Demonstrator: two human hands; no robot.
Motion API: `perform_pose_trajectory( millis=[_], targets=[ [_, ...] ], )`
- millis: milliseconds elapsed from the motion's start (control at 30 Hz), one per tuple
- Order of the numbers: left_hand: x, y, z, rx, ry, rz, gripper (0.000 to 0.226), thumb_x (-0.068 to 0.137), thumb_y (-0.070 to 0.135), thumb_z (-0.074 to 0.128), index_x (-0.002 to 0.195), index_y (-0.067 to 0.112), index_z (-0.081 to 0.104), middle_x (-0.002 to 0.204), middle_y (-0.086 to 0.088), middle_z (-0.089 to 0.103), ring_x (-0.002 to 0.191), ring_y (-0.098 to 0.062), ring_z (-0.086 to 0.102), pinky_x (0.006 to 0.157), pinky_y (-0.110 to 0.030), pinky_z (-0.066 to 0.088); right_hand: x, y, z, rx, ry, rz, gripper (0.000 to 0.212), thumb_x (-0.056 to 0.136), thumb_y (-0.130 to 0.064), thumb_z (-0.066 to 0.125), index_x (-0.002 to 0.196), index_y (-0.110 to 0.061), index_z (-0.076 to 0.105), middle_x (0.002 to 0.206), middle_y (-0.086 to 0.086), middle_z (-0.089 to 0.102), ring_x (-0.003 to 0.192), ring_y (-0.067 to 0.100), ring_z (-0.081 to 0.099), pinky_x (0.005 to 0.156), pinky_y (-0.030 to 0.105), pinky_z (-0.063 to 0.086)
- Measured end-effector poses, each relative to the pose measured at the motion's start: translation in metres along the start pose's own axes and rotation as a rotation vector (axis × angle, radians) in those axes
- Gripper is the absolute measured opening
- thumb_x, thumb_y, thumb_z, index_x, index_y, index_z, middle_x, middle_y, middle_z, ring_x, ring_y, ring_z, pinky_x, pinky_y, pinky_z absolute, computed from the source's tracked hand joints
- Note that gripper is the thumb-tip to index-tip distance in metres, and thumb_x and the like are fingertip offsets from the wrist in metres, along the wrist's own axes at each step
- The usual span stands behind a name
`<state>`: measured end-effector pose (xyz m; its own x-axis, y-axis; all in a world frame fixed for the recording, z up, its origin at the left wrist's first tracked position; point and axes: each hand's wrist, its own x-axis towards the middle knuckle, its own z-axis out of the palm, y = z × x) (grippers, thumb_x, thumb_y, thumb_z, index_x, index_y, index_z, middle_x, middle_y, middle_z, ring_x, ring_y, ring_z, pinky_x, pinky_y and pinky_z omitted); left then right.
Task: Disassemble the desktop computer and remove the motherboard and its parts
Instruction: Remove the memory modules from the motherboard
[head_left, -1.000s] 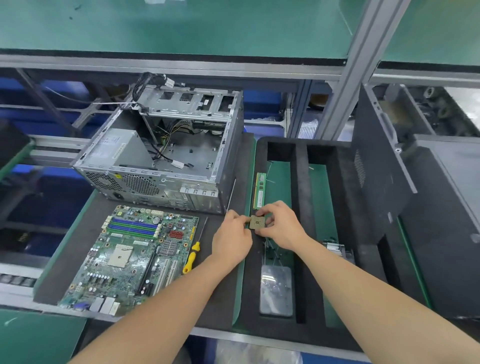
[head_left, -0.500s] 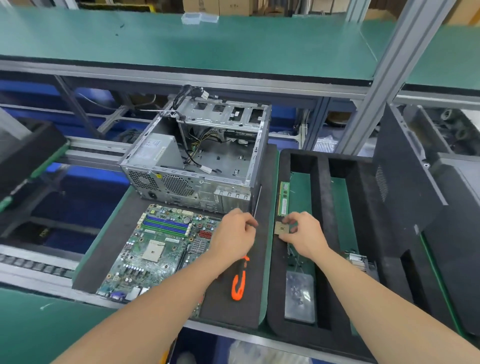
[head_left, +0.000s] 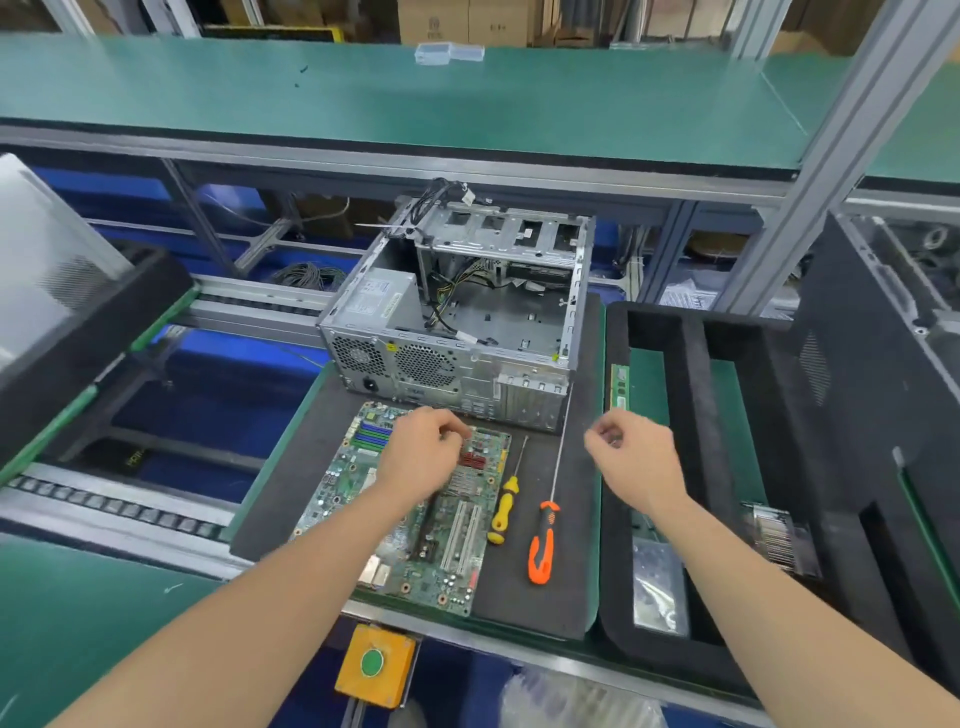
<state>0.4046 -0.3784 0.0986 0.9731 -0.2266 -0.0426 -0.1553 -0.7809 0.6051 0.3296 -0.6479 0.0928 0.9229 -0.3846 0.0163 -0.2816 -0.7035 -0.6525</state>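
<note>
- Your motherboard (head_left: 447, 566) is out of the case (head_left: 467, 332). It lies flat on the black foam mat (head_left: 545, 597) on the case's near side, just left of the yellow screwdriver (head_left: 503, 512) and orange screwdriver (head_left: 543, 551).
- Your left hand (head_left: 423, 457) hovers over the board's far half with fingers curled. Can't tell if it's gripping or even touching anything.
- Your right hand (head_left: 631, 454) is well apart from it, over the mat's right edge, loosely curled, with nothing visible in it.
- My guess is the board's light and fairly stiff, but fragile. Lift it by the bare edges with both hands, not by the slots or the red heatsink.
</note>
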Motion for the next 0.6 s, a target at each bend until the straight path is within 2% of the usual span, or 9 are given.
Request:
perform_pose_trajectory(
  millis=[67,133,200,267,333,400,433,500,600],
  targets=[
    [0.002,-0.025,-0.022,-0.018,0.049,-0.032,0.030,0.093,0.010,0.057,0.091,0.031,0.079,0.097,0.009,0.074,0.046,-0.003,0.054,0.047,-0.015,0.039,-0.012,-0.034,0.017,-0.008,-0.077,-0.064,0.015,0.090,-0.034,0.065,0.075,-0.033,0.065,0.068,-0.017,0.063,0.070,0.002,0.060,0.062,0.020,0.042],
    [0.004,-0.052,-0.044,-0.042,0.093,-0.075,0.032,0.092,0.008,0.056,0.091,0.031,0.079,0.096,0.008,0.075,0.055,0.000,0.059,0.051,-0.010,0.038,-0.020,-0.068,0.040,0.016,-0.167,-0.111,0.021,0.094,-0.037,0.062,0.074,-0.031,0.066,0.064,-0.015,0.062,0.067,0.003,0.059,0.064,0.026,0.043],
    [0.004,-0.077,-0.061,-0.033,0.102,-0.091,0.034,0.091,0.007,0.057,0.092,0.032,0.079,0.102,0.008,0.074,0.073,-0.001,0.063,0.066,-0.014,0.044,-0.025,-0.100,0.069,0.062,-0.248,-0.105,0.028,0.096,-0.040,0.060,0.072,-0.028,0.068,0.064,-0.011,0.063,0.067,0.007,0.061,0.064,0.029,0.044],
    [0.005,-0.100,-0.071,0.035,0.094,-0.043,0.031,0.091,0.007,0.061,0.097,0.032,0.079,0.106,0.005,0.070,0.089,-0.012,0.065,0.081,-0.028,0.049,-0.031,-0.130,0.100,0.088,-0.270,-0.080,0.027,0.095,-0.041,0.059,0.071,-0.029,0.065,0.067,-0.010,0.063,0.072,0.014,0.061,0.063,0.029,0.043],
    [0.004,-0.119,-0.072,0.133,0.100,0.057,0.028,0.090,0.011,0.068,0.106,0.032,0.078,0.111,0.004,0.067,0.099,-0.019,0.065,0.089,-0.036,0.048,-0.038,-0.151,0.134,0.053,-0.212,-0.033,0.019,0.093,-0.046,0.060,0.091,-0.028,0.068,0.097,-0.005,0.064,0.099,0.019,0.060,0.081,0.031,0.047],
    [0.003,-0.135,-0.066,0.179,0.058,0.132,0.035,0.090,0.018,0.072,0.122,0.032,0.073,0.129,0.003,0.063,0.118,-0.021,0.062,0.098,-0.039,0.041,-0.047,-0.159,0.165,-0.062,-0.165,0.064,0.042,0.090,-0.056,0.057,0.119,-0.027,0.061,0.136,0.002,0.048,0.133,0.023,0.043,0.111,0.044,0.037],
    [0.002,-0.142,-0.061,0.190,0.020,0.153,0.042,0.091,0.021,0.071,0.131,0.033,0.067,0.141,0.002,0.056,0.130,-0.021,0.056,0.105,-0.042,0.036,-0.051,-0.161,0.176,-0.100,-0.147,0.107,0.053,0.089,-0.061,0.055,0.130,-0.028,0.054,0.151,0.005,0.035,0.146,0.025,0.030,0.119,0.049,0.027],
    [0.001,-0.153,-0.049,0.217,-0.033,0.185,0.052,0.096,0.030,0.066,0.145,0.040,0.053,0.161,0.001,0.037,0.147,-0.019,0.037,0.115,-0.045,0.026,-0.057,-0.161,0.190,-0.136,-0.139,0.136,0.069,0.087,-0.065,0.051,0.146,-0.029,0.043,0.167,0.005,0.014,0.156,0.024,0.008,0.123,0.052,0.013],
    [0.001,-0.159,-0.033,0.214,-0.045,0.214,0.056,0.099,0.037,0.059,0.152,0.042,0.042,0.170,-0.001,0.019,0.154,-0.019,0.024,0.120,-0.048,0.021,-0.059,-0.153,0.197,-0.105,-0.135,0.144,0.073,0.086,-0.063,0.049,0.151,-0.033,0.037,0.171,0.003,0.005,0.158,0.021,0.001,0.125,0.050,0.006]
  ],
)
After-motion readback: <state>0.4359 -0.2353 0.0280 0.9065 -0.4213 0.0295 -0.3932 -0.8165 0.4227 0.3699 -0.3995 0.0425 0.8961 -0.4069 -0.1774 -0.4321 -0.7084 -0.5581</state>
